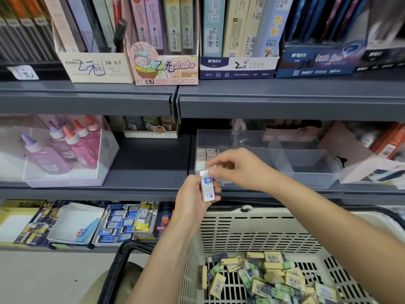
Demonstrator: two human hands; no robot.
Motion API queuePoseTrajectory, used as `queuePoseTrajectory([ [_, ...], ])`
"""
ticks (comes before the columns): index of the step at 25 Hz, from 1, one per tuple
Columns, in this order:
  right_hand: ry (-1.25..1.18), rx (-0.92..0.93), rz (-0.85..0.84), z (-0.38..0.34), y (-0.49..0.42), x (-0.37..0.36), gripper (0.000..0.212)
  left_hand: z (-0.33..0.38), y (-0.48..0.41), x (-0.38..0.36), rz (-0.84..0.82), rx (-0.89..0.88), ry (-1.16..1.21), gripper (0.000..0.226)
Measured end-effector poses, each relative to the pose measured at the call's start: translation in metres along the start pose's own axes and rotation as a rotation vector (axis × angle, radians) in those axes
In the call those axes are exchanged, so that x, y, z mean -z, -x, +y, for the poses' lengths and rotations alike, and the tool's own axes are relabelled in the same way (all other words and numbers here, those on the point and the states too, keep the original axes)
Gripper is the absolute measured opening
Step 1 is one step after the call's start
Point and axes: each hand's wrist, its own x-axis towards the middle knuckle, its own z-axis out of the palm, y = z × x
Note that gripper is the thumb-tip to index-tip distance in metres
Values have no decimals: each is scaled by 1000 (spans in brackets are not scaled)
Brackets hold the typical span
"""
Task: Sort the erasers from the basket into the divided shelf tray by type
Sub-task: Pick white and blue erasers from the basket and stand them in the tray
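Your left hand [190, 198] wraps round a white eraser [207, 188] in the middle of the frame, held upright, likely so your right hand [238, 167] can pinch its top. The tray [311, 179] waits just behind; the basket [252, 233] sits lower right.

White eraser [207, 188], blue label; cream slotted basket [252, 233]; yellow, green erasers [274, 279]; clear tray [306, 163].

Bright, even store light. Soft shadow beneath grey metal shelves [87, 102]. Fisheye bowing at edges; upper right corner smeared, soft.
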Motion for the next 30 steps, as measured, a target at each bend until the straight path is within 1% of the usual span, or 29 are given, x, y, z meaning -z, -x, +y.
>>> queuePoseTrajectory([
  [2, 4, 2, -27, -2, 3, 1, 9, -3, 1, 0, -35, 22, -22, 26],
  [5, -89, -36, -20, -1, 8, 8, 12, -5, 0, 1, -78, 49, -5, 24],
  [7, -137, -78, 6, 1, 12, 7, 7, -9, -1, 2, -93, 14, -30, 17],
  [8, -158, -106, 27, 2, 14, 7, 10, -11, -2, 3, -89, -36, -104, 14],
  [9, -172, -133, 40, 2, 15, 5, 14, -13, -2, 3, -75, -97, -230, 12],
  [11, -174, -191, 48, 3, 15, 4, 15, -16, -2, 3, -28, -226, -470, 19],
  [13, -163, -245, 34, 5, 14, 7, 8, -15, -1, -4, 9, -292, -548, 24],
  [15, -160, -248, 19, 6, 11, 14, 8, -10, -3, -10, 39, -384, -630, 26],
  [16, -169, -233, 38, 7, 8, 20, 10, -6, -6, -12, 85, -458, -692, 28],
  [18, -108, -204, 157, 11, -5, 32, 11, 2, -16, -11, 223, -572, -778, 30],
  [19, -28, -203, 235, 14, -12, 36, 7, 4, -22, -7, 284, -563, -802, 32],
  [20, 63, -209, 284, 17, -21, 38, 2, 5, -27, -4, 317, -498, -832, 39],
  [21, 174, -216, 295, 20, -28, 38, 8, 3, -31, -2, 323, -400, -863, 49],
  [22, 274, -223, 259, 23, -34, 34, 14, 0, -34, 0, 311, -307, -881, 57],
  [23, 348, -226, 200, 26, -39, 27, 16, -4, -36, 1, 289, -249, -893, 61],
  [24, 393, -219, 140, 29, -43, 20, 18, -7, -36, 2, 268, -234, -906, 61],
  [26, 454, -186, 46, 34, -46, 5, 21, -11, -38, 5, 251, -259, -929, 59],
  [30, 570, -131, -11, 42, -46, -4, 29, -13, -40, 9, 261, -283, -954, 58],
])
